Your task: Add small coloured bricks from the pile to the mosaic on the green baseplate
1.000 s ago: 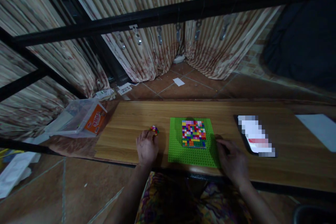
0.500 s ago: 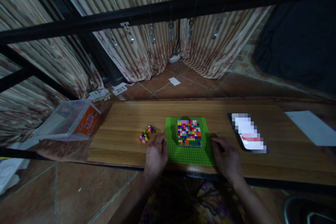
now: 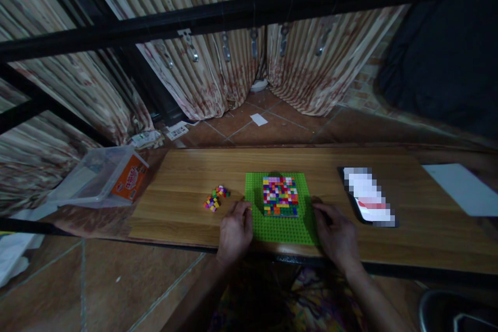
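Note:
A green studded baseplate (image 3: 286,231) lies on the wooden tabletop in front of me. On its upper middle sits a square block of many-coloured toy bricks (image 3: 280,196). My left hand (image 3: 235,228) is at the plate's left edge, its fingertips pinched on a small yellowish toy brick, mostly hidden. At the right edge, my right hand (image 3: 336,231) has its fingers curled closed against the baseplate, thumb and forefinger together at the rim. A small pile of loose coloured bricks (image 3: 213,201) lies left of my left hand.
A phone (image 3: 368,197) with a blurred screen lies right of my right hand. The wooden table (image 3: 187,166) carries everything. A clear plastic box (image 3: 101,176) with an orange label stands to the left. Beyond are a black metal bar (image 3: 218,13) with hooks and striped curtains.
My left hand has shifted slightly right and toward me, overlapping the baseplate's left edge a little more. My right hand and the bricks look unchanged.

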Demonstrator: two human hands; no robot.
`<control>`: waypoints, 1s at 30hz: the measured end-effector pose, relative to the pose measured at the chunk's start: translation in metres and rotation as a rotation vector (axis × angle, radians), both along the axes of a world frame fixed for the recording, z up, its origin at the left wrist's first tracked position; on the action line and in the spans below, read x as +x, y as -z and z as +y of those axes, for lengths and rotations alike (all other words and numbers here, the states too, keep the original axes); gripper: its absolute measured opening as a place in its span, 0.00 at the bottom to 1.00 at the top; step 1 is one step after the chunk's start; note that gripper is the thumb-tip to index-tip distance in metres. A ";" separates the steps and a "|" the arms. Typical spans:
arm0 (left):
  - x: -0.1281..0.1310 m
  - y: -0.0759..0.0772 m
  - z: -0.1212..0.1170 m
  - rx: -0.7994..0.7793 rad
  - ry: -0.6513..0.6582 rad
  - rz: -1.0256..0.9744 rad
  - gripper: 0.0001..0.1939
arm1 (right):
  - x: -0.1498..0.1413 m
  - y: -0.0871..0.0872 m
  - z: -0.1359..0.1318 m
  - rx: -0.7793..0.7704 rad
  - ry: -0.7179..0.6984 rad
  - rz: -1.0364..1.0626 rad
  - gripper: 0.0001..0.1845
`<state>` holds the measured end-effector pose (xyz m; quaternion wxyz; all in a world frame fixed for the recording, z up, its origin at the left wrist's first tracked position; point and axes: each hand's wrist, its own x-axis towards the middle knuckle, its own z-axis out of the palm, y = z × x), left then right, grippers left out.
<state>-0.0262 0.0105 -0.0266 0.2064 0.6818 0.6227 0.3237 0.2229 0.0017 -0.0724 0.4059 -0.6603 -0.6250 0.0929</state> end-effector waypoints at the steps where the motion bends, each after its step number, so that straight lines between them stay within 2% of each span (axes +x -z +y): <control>1: 0.000 0.001 0.000 -0.002 0.000 0.003 0.09 | 0.000 0.000 0.000 0.000 0.003 0.000 0.15; 8: -0.001 0.006 0.000 -0.021 -0.022 -0.004 0.07 | 0.000 -0.001 0.000 -0.024 0.009 -0.009 0.15; 30: 0.002 0.001 0.003 0.003 0.045 -0.032 0.08 | 0.001 0.000 0.001 0.009 -0.007 0.006 0.15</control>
